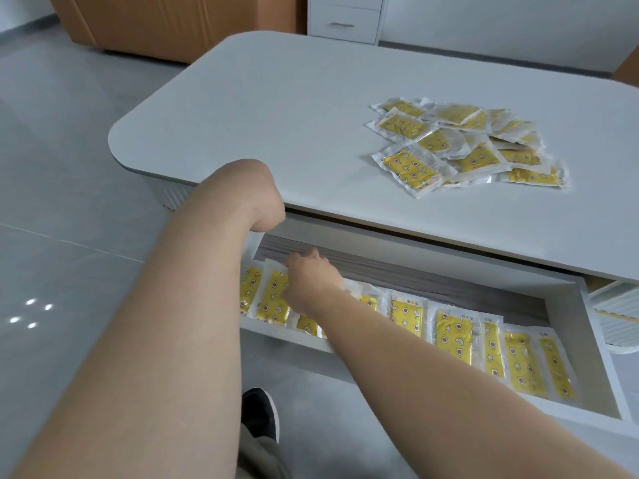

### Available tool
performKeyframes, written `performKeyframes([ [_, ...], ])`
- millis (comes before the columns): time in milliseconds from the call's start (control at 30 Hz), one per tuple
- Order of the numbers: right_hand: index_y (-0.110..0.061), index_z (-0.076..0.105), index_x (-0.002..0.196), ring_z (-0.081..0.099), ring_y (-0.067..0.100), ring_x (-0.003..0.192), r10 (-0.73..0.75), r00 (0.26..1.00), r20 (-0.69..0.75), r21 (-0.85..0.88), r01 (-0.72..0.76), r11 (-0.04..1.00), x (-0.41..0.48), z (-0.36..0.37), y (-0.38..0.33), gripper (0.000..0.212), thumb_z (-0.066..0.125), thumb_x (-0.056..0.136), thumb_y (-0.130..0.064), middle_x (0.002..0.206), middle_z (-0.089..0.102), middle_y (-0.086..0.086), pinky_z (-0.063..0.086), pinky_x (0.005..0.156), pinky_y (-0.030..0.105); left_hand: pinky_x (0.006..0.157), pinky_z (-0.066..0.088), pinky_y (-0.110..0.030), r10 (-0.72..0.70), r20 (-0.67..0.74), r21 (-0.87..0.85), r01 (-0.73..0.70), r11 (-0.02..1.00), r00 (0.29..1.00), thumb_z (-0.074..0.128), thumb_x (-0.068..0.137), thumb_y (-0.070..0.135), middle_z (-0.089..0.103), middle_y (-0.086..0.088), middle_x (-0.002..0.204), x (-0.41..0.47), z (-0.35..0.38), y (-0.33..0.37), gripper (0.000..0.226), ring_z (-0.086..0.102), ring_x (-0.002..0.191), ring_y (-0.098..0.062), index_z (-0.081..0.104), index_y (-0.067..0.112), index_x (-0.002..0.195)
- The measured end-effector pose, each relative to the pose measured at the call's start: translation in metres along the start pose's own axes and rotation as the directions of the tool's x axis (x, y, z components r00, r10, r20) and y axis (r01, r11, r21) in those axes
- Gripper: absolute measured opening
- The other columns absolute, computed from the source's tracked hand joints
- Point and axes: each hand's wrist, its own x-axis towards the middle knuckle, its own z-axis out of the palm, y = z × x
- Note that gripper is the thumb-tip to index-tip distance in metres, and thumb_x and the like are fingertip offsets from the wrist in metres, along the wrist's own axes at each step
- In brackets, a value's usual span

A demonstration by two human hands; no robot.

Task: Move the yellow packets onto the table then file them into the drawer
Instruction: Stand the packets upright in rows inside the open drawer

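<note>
A loose pile of yellow packets lies on the right part of the white table. Below the table's front edge the white drawer stands pulled out, with a row of yellow packets filed side by side in it. My right hand reaches into the drawer's left part; its thumb and fingers pinch a yellow packet by the top. My left hand bends over the table's front edge, and its fingers are hidden under the tabletop.
A ribbed white part sticks out at the drawer's right. Brown cardboard boxes and a white cabinet stand behind the table. My dark shoe is on the grey tile floor below the drawer.
</note>
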Motion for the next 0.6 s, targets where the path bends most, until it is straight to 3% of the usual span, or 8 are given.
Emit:
performKeyframes([
  [67,-0.016,0.049,0.130,0.050,0.031,0.110,-0.029,0.997,-0.069,-0.169,0.017,0.985,0.000,0.004,-0.001,0.049,0.071,0.088,-0.027,0.123,0.045,0.013,0.045,0.087,0.039,0.076,0.039,-0.029,0.017,-0.023,-0.017,-0.017,1.000,1.000,0.060,0.097,0.017,0.048,-0.001,0.100,-0.001,0.000,0.000,0.024,0.046,0.086,-0.022,0.066,0.013,0.120],
  [133,-0.017,0.044,0.133,0.048,0.031,0.113,-0.033,0.996,-0.085,-0.190,0.016,0.982,-0.001,0.004,-0.001,0.055,0.072,0.088,-0.031,0.124,0.043,0.013,0.043,0.088,0.039,0.076,0.039,-0.030,0.038,-0.064,-0.057,-0.041,0.998,0.997,0.062,0.096,0.019,0.050,-0.001,0.100,0.000,0.001,0.003,0.026,0.046,0.086,-0.022,0.066,0.012,0.121],
  [300,-0.015,0.045,0.127,0.049,0.031,0.110,-0.044,0.987,-0.157,0.019,0.048,0.999,-0.020,-0.023,0.006,0.048,0.062,0.094,-0.046,0.121,0.046,0.011,0.046,0.088,0.041,0.072,0.042,-0.029,0.103,-0.195,-0.149,-0.133,0.980,0.975,0.061,0.095,0.021,0.061,-0.002,0.102,0.000,0.005,0.019,0.017,0.052,0.085,-0.023,0.067,0.015,0.110],
  [433,-0.016,0.057,0.108,0.058,0.026,0.093,-0.033,0.975,-0.222,0.146,0.067,0.987,-0.039,-0.078,0.028,0.016,0.054,0.094,-0.024,0.105,0.056,0.004,0.053,0.073,0.038,0.080,0.050,-0.033,0.155,-0.252,-0.282,-0.226,0.932,0.955,0.057,0.096,0.022,0.063,0.005,0.116,0.002,0.008,0.037,0.018,0.060,0.101,-0.022,0.063,0.029,0.111],
  [600,-0.023,0.060,0.096,0.061,0.020,0.080,0.248,0.936,-0.251,0.313,-0.164,0.936,-0.051,-0.134,0.087,0.015,0.053,0.085,-0.016,0.095,0.061,-0.003,0.050,0.062,0.031,0.089,0.053,-0.039,0.268,-0.258,-0.298,-0.340,0.892,0.928,0.049,0.097,0.015,0.061,0.004,0.121,0.007,0.023,0.071,0.030,0.060,0.102,-0.022,0.059,0.026,0.122],
])
